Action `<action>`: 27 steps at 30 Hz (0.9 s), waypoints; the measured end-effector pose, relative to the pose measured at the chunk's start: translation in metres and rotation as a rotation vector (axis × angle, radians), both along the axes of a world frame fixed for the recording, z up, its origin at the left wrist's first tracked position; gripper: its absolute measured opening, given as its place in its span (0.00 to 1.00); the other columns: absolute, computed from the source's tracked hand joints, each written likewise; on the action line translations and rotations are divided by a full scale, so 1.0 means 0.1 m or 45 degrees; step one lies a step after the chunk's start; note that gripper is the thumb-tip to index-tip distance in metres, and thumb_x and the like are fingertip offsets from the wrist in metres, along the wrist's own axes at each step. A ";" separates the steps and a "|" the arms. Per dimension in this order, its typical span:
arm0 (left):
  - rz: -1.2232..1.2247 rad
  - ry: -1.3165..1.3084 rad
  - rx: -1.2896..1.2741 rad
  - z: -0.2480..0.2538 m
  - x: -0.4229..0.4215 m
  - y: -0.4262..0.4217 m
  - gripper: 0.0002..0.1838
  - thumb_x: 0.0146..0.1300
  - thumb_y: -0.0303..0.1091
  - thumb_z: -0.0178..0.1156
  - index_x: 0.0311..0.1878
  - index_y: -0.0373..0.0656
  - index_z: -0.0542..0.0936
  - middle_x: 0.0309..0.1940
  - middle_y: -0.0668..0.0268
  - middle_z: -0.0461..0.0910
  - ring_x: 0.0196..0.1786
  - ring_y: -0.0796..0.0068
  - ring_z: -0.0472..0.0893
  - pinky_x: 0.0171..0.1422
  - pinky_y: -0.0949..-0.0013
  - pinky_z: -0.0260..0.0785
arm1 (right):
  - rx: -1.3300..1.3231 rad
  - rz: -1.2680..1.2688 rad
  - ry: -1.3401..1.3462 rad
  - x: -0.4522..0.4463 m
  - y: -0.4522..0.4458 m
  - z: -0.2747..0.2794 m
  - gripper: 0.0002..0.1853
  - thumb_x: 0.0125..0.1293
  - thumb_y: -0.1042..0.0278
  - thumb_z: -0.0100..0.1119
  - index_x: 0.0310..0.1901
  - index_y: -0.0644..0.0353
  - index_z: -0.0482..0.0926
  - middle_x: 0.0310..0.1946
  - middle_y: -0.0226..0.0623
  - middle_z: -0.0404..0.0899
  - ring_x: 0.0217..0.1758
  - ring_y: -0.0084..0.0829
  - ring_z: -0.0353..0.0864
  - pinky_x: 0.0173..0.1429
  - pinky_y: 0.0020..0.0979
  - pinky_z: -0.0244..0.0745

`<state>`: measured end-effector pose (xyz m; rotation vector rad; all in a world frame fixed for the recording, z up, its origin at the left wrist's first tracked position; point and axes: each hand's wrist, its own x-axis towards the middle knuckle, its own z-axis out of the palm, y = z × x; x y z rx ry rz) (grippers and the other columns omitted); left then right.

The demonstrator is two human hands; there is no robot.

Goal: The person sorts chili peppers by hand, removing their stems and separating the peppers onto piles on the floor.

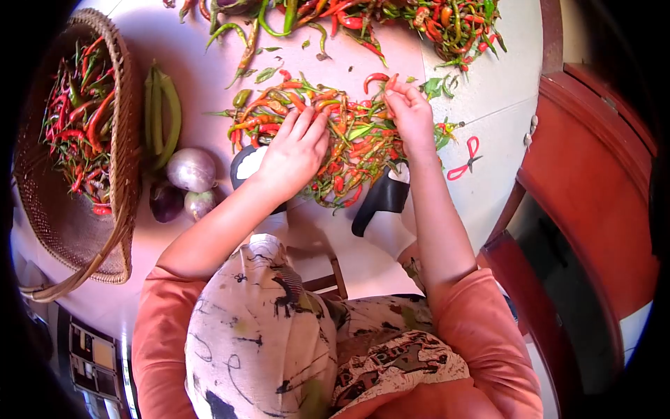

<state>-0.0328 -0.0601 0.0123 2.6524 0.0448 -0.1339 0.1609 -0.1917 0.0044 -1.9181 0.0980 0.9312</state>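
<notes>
A pile of red, orange and green chili peppers (357,150) lies on the pale floor in front of my feet. My left hand (296,150) rests on the pile's left side, fingers extended over the peppers and none gripped that I can see. At the upper right of the pile, my right hand (410,115) pinches a small red chili pepper (392,82) between thumb and fingertips. A curved red chili (375,78) is just left of those fingertips. Scissors with red handles (469,159) lie to the right of my right hand.
A wicker basket (124,140) holding chilies stands at left. Beside it are green ridged pods (166,119) and purple eggplants (192,170). More chilies (457,31) spread along the top. Dark sandals (387,192) border the pile; red wooden furniture (586,188) stands right.
</notes>
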 end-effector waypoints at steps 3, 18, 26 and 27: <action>-0.072 0.018 -0.053 0.02 -0.14 -0.04 0.22 0.51 0.33 0.54 0.51 0.37 0.75 0.59 0.55 0.67 0.65 0.55 0.63 0.69 0.54 0.54 | -0.011 -0.073 0.198 0.00 -0.18 0.12 0.08 0.62 0.71 0.57 0.43 0.61 0.76 0.28 0.26 0.77 0.25 0.13 0.69 0.28 0.16 0.63; -0.038 -0.004 -0.192 0.07 -0.12 0.00 0.19 0.48 0.33 0.58 0.46 0.39 0.78 0.54 0.58 0.72 0.59 0.57 0.69 0.62 0.57 0.62 | -0.211 0.859 -0.424 -0.33 0.18 0.21 0.08 0.56 0.72 0.61 0.39 0.55 0.83 0.29 0.31 0.75 0.36 0.24 0.78 0.38 0.27 0.72; -0.002 -0.047 -0.221 0.09 -0.20 -0.02 0.18 0.48 0.32 0.58 0.44 0.39 0.78 0.52 0.59 0.72 0.56 0.59 0.70 0.59 0.59 0.64 | -0.263 1.498 -1.113 -0.43 0.45 -0.08 0.09 0.50 0.75 0.57 0.34 0.51 0.79 0.33 0.34 0.75 0.38 0.39 0.78 0.39 0.38 0.74; 0.000 -0.050 -0.221 0.09 -0.20 -0.02 0.18 0.48 0.32 0.58 0.44 0.39 0.78 0.52 0.59 0.72 0.56 0.59 0.70 0.59 0.59 0.64 | -0.222 1.456 -1.069 -0.40 0.43 -0.05 0.08 0.50 0.75 0.58 0.33 0.53 0.77 0.33 0.35 0.75 0.38 0.39 0.77 0.40 0.38 0.74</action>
